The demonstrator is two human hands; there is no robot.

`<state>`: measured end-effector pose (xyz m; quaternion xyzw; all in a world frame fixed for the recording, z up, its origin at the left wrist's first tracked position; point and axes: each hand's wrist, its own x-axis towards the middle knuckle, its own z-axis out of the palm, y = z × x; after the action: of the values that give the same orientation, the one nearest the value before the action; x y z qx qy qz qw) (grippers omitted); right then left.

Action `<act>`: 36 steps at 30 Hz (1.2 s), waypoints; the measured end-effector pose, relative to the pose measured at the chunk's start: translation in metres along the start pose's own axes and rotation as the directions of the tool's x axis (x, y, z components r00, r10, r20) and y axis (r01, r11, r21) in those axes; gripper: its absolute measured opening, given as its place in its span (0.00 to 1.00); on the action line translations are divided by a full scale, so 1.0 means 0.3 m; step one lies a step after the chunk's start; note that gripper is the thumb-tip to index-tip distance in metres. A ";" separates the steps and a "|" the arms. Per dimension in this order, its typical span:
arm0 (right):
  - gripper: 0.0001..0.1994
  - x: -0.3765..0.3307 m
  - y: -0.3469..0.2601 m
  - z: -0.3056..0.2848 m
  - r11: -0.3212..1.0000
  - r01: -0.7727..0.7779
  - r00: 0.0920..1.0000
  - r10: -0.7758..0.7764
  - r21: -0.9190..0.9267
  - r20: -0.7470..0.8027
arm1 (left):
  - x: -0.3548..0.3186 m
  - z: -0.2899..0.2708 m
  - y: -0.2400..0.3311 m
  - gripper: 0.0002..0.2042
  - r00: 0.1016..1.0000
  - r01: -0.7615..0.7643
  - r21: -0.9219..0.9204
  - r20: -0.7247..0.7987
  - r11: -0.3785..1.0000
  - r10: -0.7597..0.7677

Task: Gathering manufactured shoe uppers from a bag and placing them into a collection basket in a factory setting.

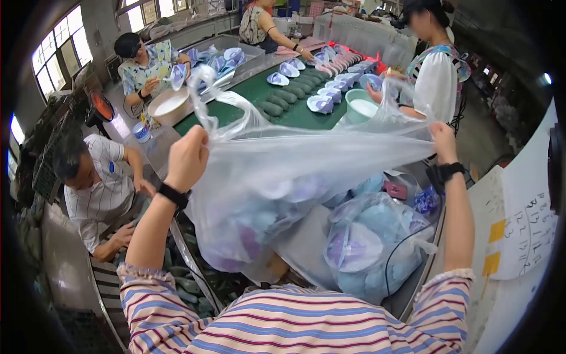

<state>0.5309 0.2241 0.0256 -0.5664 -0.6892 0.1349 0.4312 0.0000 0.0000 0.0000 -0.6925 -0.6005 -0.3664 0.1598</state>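
Note:
My left hand [187,156] is closed on one side of the mouth of a see-through plastic bag [330,150]. My right hand [443,141] grips the other side, so the top edge is pulled wide and taut between them. Loose handle-like ends of film stick up near both fists. In the bag's lower part lie light blue and purple pieces [250,215], blurred by the film. To its right rests a second, tied plastic bag [377,248] filled with similar blue and purple pieces.
A green worktable [236,112] ahead carries rows of dark green shoe lasts [289,94] and purple-white pieces [321,103]. Several co-workers sit or stand around. White basins [171,106] hold pale liquid. A crate of green lasts [188,289] stands at my lower left; a cable [392,253] crosses the tied bag.

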 end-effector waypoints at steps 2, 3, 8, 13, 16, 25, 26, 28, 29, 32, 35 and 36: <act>0.09 0.007 -0.014 -0.067 0.977 -0.005 0.997 0.022 0.215 -0.075 | 0.061 -0.055 0.066 0.13 0.986 -0.040 -0.121 -0.163 0.992 0.019; 0.09 -0.010 -0.043 -0.100 0.975 -0.017 0.997 0.033 0.223 -0.065 | 0.062 -0.098 0.065 0.13 0.989 -0.035 -0.115 -0.148 0.993 0.018; 0.06 -0.050 0.072 -0.103 0.955 -0.140 0.988 0.153 0.261 -0.029 | -0.093 0.012 -0.045 0.10 0.985 -0.136 0.047 -0.101 0.990 0.140; 0.15 -0.271 0.154 0.172 0.746 -0.051 0.916 0.301 -0.664 0.267 | -0.540 0.109 -0.272 0.11 0.817 0.300 0.083 0.492 0.950 -0.301; 0.22 -0.345 -0.044 0.207 0.757 0.375 0.922 -0.245 -0.535 0.300 | -0.387 0.015 -0.130 0.17 0.950 0.308 0.103 0.014 0.946 -0.311; 0.14 -0.642 -0.439 0.748 0.443 0.818 0.077 -0.716 0.368 0.693 | -0.430 0.319 0.298 0.27 0.875 -0.337 -0.052 0.353 0.940 0.333; 0.18 -0.612 -0.384 0.808 0.438 0.887 0.200 -0.651 0.147 0.733 | -0.419 0.328 0.253 0.30 0.752 -0.208 -0.021 0.636 0.978 0.173; 0.23 -0.499 -0.360 0.852 0.420 0.892 0.379 -0.495 -0.166 0.782 | -0.469 0.299 0.160 0.34 0.482 -0.004 -0.064 0.874 0.998 0.058; 0.25 -0.390 -0.369 0.854 0.419 0.876 0.416 -0.401 -0.241 0.816 | -0.600 0.299 0.114 0.27 0.420 0.039 -0.250 0.883 0.968 0.211; 0.20 -0.042 -0.045 0.738 0.107 0.744 0.668 -0.136 -0.659 0.732 | -0.930 0.119 0.110 0.18 0.105 -0.146 -0.385 0.910 0.911 0.401; 0.28 -0.043 0.104 0.687 0.018 0.851 0.524 -0.084 -0.524 0.848 | -0.932 -0.016 0.059 0.10 -0.203 -0.067 0.087 0.974 0.994 -0.099; 0.29 -0.076 0.057 0.712 0.179 0.866 0.459 0.085 -0.466 0.885 | -0.871 -0.021 0.054 0.14 -0.310 0.026 0.144 0.942 0.989 -0.129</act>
<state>0.3823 0.2738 -0.1224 -0.3397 -0.8726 -0.1942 -0.2923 0.0108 -0.1946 -0.1747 -0.6572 -0.5384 0.3521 -0.3927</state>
